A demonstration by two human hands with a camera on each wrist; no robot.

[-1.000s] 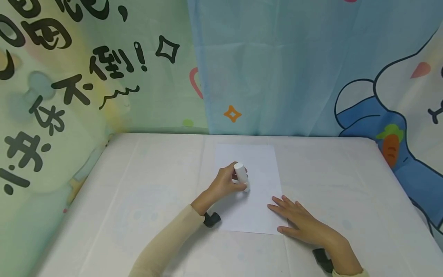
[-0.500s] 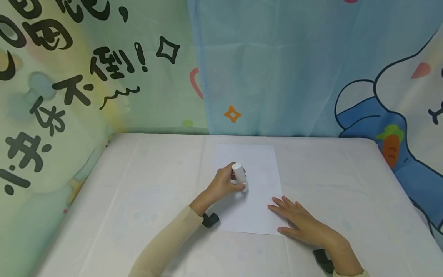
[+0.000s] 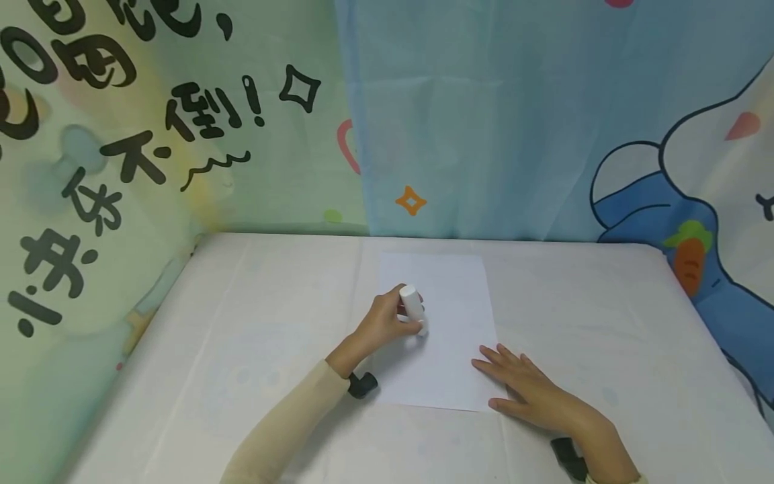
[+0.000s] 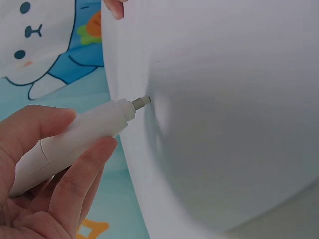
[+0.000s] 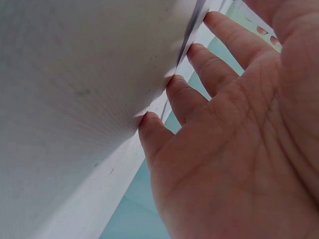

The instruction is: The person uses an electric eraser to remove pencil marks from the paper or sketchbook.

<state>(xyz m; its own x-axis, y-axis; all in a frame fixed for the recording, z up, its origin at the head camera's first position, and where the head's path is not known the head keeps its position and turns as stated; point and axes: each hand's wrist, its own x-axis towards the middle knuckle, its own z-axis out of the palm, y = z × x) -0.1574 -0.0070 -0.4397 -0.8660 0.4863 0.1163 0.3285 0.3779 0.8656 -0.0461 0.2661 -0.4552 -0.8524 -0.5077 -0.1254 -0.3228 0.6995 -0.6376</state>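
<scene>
My left hand [image 3: 382, 323] pinches a thick white pen [image 3: 413, 306] between thumb and fingers over the left-middle of a white sheet of paper [image 3: 459, 289]. In the left wrist view the pen [image 4: 82, 137] has a stepped collar and a narrow grey tip [image 4: 141, 102]. That tip appears to meet the paper, though the exact contact is hard to tell. No mark shows on the sheet. At the paper's lower right edge, my right hand [image 3: 532, 393] rests with its fingers spread. The right wrist view shows these fingertips [image 5: 185, 94] pressing down along the surface.
A white cloth covers the table [image 3: 278, 289] on both sides of the sheet. Behind it hang a green curtain [image 3: 272, 181] with black characters and a blue curtain [image 3: 514, 134] with a cartoon rabbit. Each wrist wears a black camera [image 3: 363, 385].
My left hand and the pen have slid slightly left across the paper. The head view has shifted a little. My right hand keeps its place at the sheet's edge.
</scene>
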